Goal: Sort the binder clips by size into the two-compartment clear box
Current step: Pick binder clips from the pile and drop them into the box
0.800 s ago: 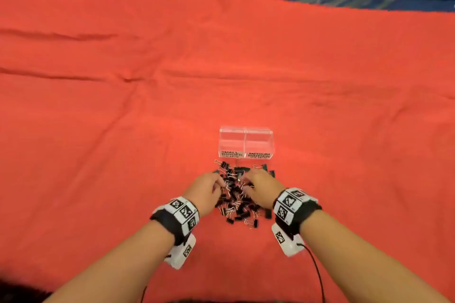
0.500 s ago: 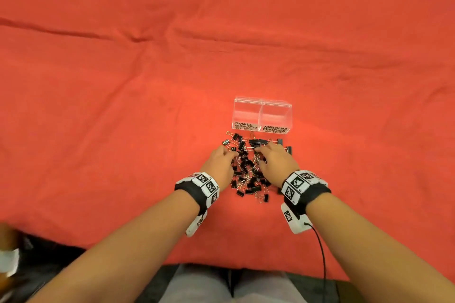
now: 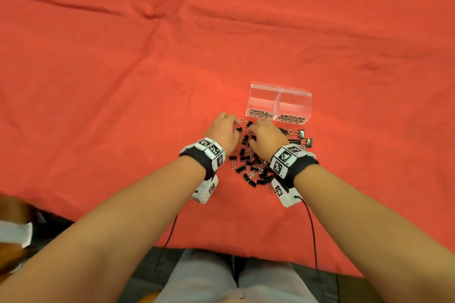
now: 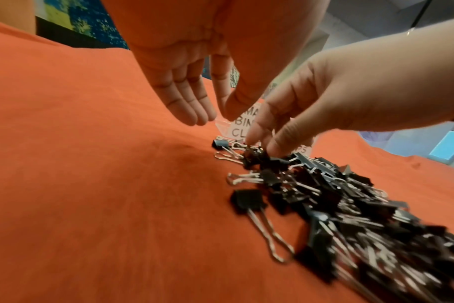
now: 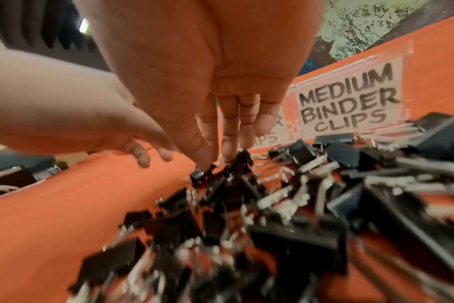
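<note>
You work on a red cloth [image 3: 123, 81], which stops clips sliding. The clear box [image 3: 280, 96] sits just beyond the pile of binder clips [image 3: 251, 165], labels facing you: "SMALL BINDER CLIPS" on the left compartment, "MEDIUM BINDER CLIPS" on the right (both look empty, so sorting seems barely begun). Your left hand [image 4: 192, 86] hovers at the pile's left edge, fingers straight and together, holding nothing. Your right hand [image 4: 311, 106] reaches down with fingertips on clips at the far end; whether it pinches one, I cannot tell.
</note>
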